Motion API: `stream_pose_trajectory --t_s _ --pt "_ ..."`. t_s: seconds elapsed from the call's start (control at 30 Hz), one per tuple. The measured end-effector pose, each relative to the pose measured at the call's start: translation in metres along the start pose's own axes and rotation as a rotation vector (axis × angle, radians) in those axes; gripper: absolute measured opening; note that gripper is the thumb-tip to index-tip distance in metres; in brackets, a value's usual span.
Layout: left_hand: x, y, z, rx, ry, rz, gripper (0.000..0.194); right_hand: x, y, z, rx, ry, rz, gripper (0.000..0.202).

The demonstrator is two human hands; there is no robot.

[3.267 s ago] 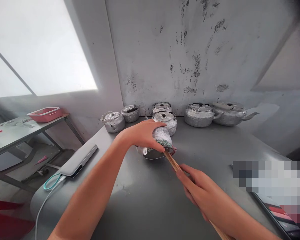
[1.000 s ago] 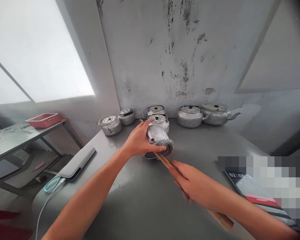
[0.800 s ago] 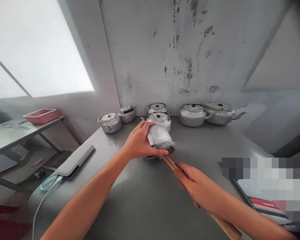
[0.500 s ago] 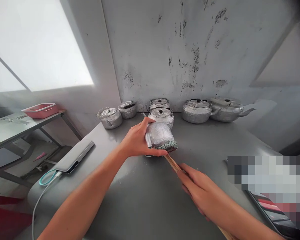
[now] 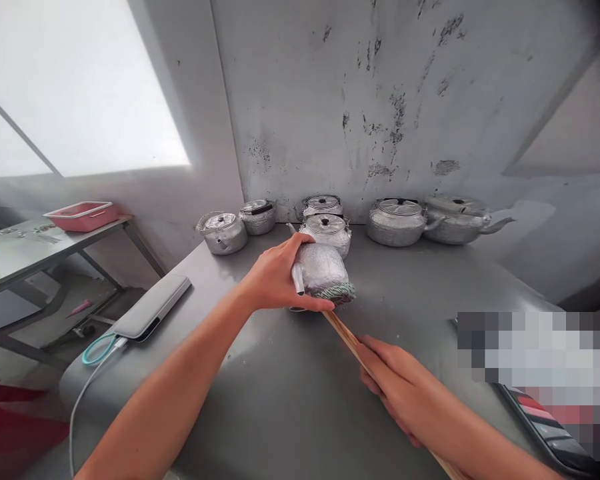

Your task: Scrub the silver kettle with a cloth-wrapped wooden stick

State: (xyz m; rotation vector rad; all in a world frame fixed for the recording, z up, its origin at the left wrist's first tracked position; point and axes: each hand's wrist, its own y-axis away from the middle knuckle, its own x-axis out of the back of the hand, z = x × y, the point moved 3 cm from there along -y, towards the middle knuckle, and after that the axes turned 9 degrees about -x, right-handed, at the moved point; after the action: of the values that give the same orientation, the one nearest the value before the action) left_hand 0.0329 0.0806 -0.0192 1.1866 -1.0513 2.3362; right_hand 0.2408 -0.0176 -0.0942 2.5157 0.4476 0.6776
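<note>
Near the middle of the grey table [image 5: 300, 400], my left hand [image 5: 277, 277] grips a silver metal kettle [image 5: 323, 267], tilted on its side with the spout toward me. Green-and-white woven material [image 5: 336, 292] shows at the kettle's lower right end. My right hand [image 5: 390, 380] is closed round a long wooden stick [image 5: 344, 330], whose upper end reaches my left thumb by the kettle. The kettle and thumb hide the stick's far end. Right behind the held kettle stands another silver kettle [image 5: 326, 228].
More kettles stand along the wall, two at the left [image 5: 225, 233], one behind the centre and two at the right [image 5: 396, 221]. A power bank [image 5: 153, 310] with a cable lies left. A pink basket [image 5: 83, 217] sits on a side table. A phone [image 5: 545, 417] lies right, partly pixelated.
The stick and my right hand have shifted slightly against the kettle, toward the lower left. The whole view has moved a little; my left hand keeps its hold.
</note>
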Motion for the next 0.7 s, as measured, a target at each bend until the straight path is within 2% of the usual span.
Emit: stream_pose_trajectory --t_s 0.1,0.7 --pt "-0.0004 0.0004 -0.0008 -0.043 0.005 0.002 0.103 -0.0007 0.0021 0.001 -0.011 -0.045 -0.002 0.042" --pt "0.0071 0.0014 -0.0045 -0.106 0.117 -0.04 0.094 -0.0082 -0.001 -0.0023 0.024 -0.164 -0.078 0.04"
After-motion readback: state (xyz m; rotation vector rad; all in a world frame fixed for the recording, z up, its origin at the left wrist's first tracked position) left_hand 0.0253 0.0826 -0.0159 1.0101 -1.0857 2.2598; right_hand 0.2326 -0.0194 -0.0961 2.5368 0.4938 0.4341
